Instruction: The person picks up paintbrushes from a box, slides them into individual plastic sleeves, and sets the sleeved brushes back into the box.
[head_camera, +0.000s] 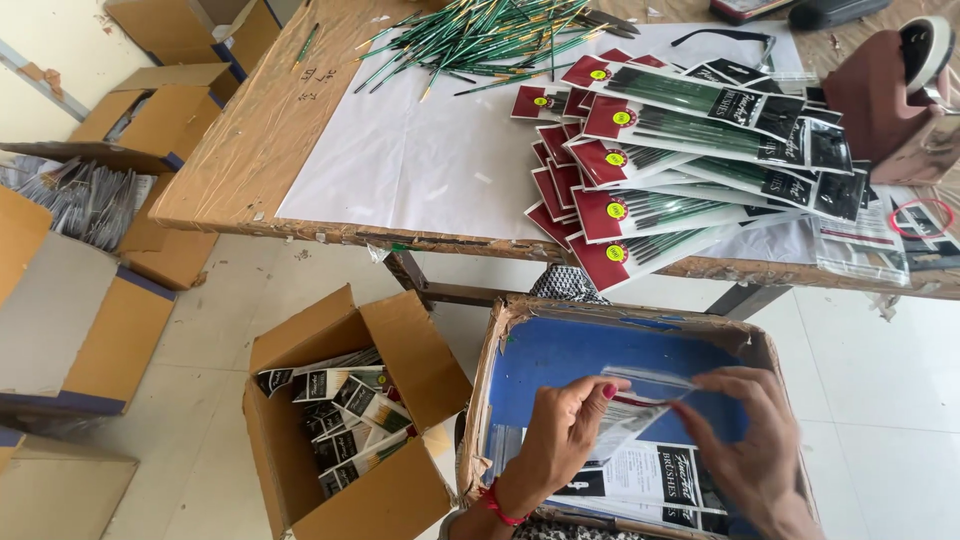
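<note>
My left hand (560, 430) and my right hand (750, 440) both pinch one empty clear plastic sleeve (640, 398), held over a worn cardboard box (520, 340) with a blue lining. More flat empty sleeves with black-and-white cards (650, 475) lie in the bottom of that box. On the table (250, 150) above lies a fanned stack of filled brush packets (650, 170) with red and black cards. A heap of loose green-handled brushes (480, 40) rests on white paper (420, 160) at the far side.
An open cardboard carton (400, 350) with packed brush packets (350, 420) stands on the floor to the left. More cartons (80, 320) crowd the far left. A maroon tape dispenser (890, 100) sits on the table's right end, near a red rubber band (920, 215).
</note>
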